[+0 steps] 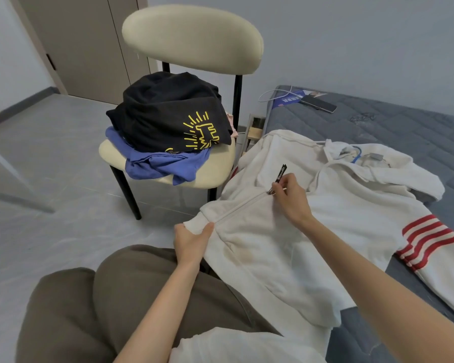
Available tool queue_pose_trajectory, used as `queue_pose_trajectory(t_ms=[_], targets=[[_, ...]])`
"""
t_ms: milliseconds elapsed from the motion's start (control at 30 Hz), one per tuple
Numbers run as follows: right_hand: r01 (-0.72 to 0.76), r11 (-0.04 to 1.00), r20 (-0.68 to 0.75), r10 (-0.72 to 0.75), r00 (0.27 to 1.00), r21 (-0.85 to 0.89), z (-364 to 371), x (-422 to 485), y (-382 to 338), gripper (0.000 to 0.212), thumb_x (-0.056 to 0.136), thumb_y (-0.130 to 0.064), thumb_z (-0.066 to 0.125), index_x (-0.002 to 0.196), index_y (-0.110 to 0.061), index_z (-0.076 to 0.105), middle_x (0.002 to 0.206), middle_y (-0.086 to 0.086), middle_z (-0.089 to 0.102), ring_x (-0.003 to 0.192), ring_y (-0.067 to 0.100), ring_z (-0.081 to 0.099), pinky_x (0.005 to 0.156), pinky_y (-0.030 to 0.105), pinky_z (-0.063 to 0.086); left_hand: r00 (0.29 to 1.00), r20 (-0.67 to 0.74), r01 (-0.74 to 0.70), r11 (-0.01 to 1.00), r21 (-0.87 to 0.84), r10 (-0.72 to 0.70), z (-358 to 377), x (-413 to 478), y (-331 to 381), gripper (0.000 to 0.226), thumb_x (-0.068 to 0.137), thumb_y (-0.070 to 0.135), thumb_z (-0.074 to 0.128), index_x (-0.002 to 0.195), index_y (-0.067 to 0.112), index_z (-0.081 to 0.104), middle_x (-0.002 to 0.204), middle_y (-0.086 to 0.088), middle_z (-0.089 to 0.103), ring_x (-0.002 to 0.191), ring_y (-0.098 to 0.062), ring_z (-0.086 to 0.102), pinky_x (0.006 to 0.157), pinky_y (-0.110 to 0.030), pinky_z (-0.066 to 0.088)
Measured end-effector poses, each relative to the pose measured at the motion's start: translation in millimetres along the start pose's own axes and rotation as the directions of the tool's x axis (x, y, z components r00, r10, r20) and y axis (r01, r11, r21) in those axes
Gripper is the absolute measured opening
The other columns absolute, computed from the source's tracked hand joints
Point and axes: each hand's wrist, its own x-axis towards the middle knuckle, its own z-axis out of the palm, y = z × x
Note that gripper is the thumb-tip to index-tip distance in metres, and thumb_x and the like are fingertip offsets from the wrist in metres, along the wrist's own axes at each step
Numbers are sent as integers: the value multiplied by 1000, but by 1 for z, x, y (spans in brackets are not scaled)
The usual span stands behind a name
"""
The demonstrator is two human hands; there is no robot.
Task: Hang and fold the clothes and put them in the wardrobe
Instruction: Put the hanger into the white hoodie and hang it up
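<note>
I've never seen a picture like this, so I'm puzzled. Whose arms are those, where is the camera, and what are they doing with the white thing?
Those are a person's own two arms. The camera sits on their head and looks down, so you see what they see. There is only this one picture. A white hoodie lies on the bed, and a blue hanger shows at its neck. The left hand grips the hoodie's bottom edge. The right hand pinches the zip pull, partway up. On the chair a black top lies over a blue top. A phone lies at the bed's far end.
</note>
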Motion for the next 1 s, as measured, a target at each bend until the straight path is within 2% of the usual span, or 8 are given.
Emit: queue_pose_trajectory(t_ms=[133, 300, 400, 533, 667, 833, 933, 1000], targets=[[27, 997, 132, -36, 991, 69, -12, 1, 2, 12, 94, -18, 54, 86, -13, 48, 83, -2, 61, 83, 21, 59, 71, 25, 44, 974, -132, -144, 956, 254, 182, 14, -5, 3, 95, 67, 26, 83, 138, 10, 21, 142, -15, 23, 130, -32, 26, 103, -43, 28], [37, 994, 226, -60, 972, 104, -22, 6, 7, 16, 91, -19, 61, 77, -18, 53, 79, -6, 66, 89, 22, 66, 89, 45, 51, 763, 353, -631, 504, 590, 542, 61, -15, 19, 73, 73, 52, 70, 134, 24, 42, 139, -1, 35, 131, -23, 26, 107, -35, 22], [4, 989, 254, -42, 966, 147, -29, 9, 10, 14, 89, -20, 63, 77, -16, 56, 75, -7, 67, 81, 19, 67, 86, 42, 53, 675, 392, -705, 389, 593, 625, 84, -17, 27, 50, 79, 50, 65, 116, 17, 55, 115, 0, 55, 109, -24, 48, 88, -36, 38], [18, 995, 228, -39, 973, 93, -31, 12, 13, 12, 92, -18, 59, 85, -9, 55, 73, -6, 62, 67, 7, 59, 64, 13, 43, 511, 449, -739, 108, 665, 733, 94, -12, 28, 33, 62, 32, 86, 66, 18, 56, 59, 4, 56, 54, -20, 57, 48, -26, 37], [-22, 1000, 20, 22, 1000, 14, -32, 32, 25, 9, 94, -19, 53, 92, -10, 52, 85, 1, 61, 81, 19, 57, 69, 26, 40, 558, 462, -709, 107, 697, 690, 89, -15, 37, 44, 62, 29, 86, 55, 22, 43, 50, 7, 47, 42, -17, 41, 48, -25, 23], [-141, 990, -138, 135, 981, -29, -71, 78, 38, 20, 94, -23, 53, 104, -6, 58, 102, 8, 63, 96, 26, 58, 81, 35, 41, 688, 468, -624, 123, 772, 555, 77, -17, 28, 43, 92, 38, 56, 60, 23, 30, 63, 11, 39, 62, -14, 41, 62, -27, 23], [-23, 1000, -70, 23, 997, 3, -75, 83, 27, 13, 93, -21, 57, 100, -10, 59, 90, -1, 60, 81, 14, 54, 66, 20, 38, 755, 506, -584, 76, 808, 417, 84, -17, 43, 23, 96, 46, 43, 97, 24, 52, 101, 7, 60, 94, -16, 54, 71, -25, 28], [9, 996, -30, -6, 1000, 87, -79, 84, 21, 7, 91, -18, 61, 92, -11, 59, 81, -1, 61, 70, 7, 53, 58, 10, 36, 752, 533, -603, 77, 794, 388, 97, -15, 52, 49, 92, 53, 43, 131, 23, 40, 122, 5, 53, 111, -18, 49, 83, -29, 35]])
